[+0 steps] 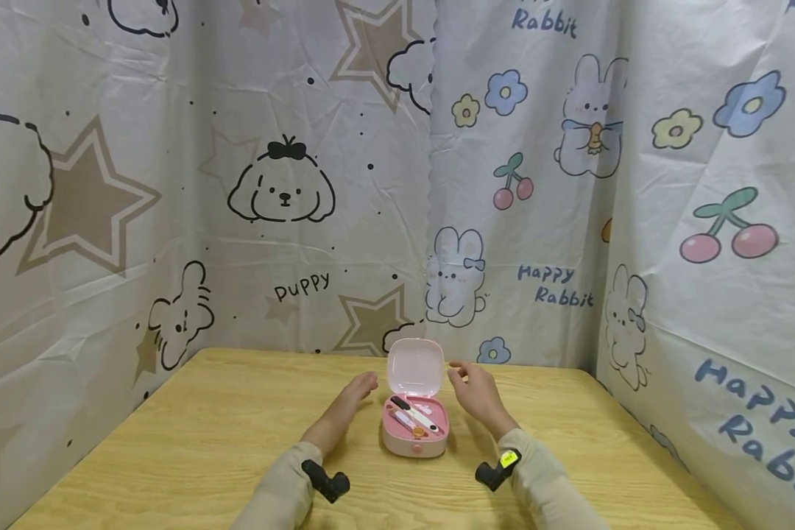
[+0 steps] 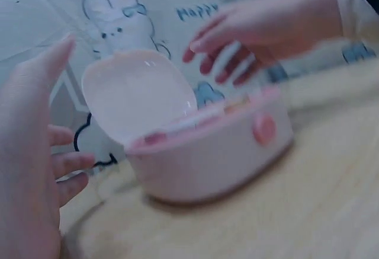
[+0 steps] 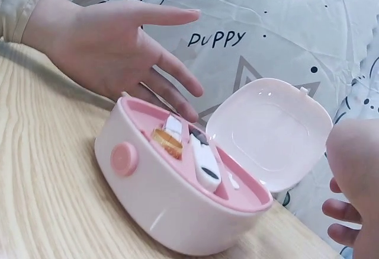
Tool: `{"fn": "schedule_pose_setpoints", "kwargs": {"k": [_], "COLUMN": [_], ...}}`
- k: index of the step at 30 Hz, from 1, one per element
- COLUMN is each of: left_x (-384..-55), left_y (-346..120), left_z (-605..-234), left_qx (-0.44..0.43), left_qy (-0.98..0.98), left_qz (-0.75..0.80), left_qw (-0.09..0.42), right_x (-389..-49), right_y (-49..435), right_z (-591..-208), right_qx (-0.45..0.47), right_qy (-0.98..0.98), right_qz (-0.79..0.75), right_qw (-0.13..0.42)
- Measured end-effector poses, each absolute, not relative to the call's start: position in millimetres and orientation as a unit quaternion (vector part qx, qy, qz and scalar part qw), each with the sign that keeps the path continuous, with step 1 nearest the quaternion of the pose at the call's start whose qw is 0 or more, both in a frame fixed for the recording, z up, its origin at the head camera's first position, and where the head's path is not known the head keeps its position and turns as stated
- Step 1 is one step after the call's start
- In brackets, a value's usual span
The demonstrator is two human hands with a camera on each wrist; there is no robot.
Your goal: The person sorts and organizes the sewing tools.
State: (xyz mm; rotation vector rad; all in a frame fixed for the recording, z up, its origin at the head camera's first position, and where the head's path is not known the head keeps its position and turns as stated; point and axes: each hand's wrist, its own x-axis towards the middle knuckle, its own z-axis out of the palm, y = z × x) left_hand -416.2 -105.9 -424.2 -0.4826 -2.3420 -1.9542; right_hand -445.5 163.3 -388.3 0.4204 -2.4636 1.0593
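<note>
A small pink and white box stands on the table with its lid raised at the back. Its pink inner tray is divided into sections. A slim white stick with a black end lies slantwise across it, and beside it is a narrow whitish piece with a round gold-coloured part. My left hand is at the box's left, fingers relaxed and holding nothing. To the right of the lid, my right hand has loosely bent fingers, with nothing in its grasp. A round pink button marks the box's front.
The light wooden table reaches to a printed cloth curtain at the back and sides. Black wrist cameras sit on both beige sleeves.
</note>
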Motion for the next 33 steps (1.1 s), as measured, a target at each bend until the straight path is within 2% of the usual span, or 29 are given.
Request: {"fn": "schedule_pose_setpoints", "kwargs": {"k": [6,14,33], "left_x": [-431,-438,-439], "left_y": [-85,-55,-45], "left_z": [-408,-396,-395], "left_qx": [-0.108,-0.074,-0.082], "left_qy": [-0.68,-0.65,-0.633], "left_qz": [-0.724,-0.754,-0.768], "left_qw": [0.04,0.063,0.048], "right_x": [-450,-456,-453], "right_y": [149,128,131], "right_z": [-387,-382,-377], "right_qx": [0.094,0.044,0.056], "right_qy": [-0.848,-0.783,-0.758], "right_qz": [0.499,0.616,0.648], "right_qw": [0.151,0.072,0.045]}}
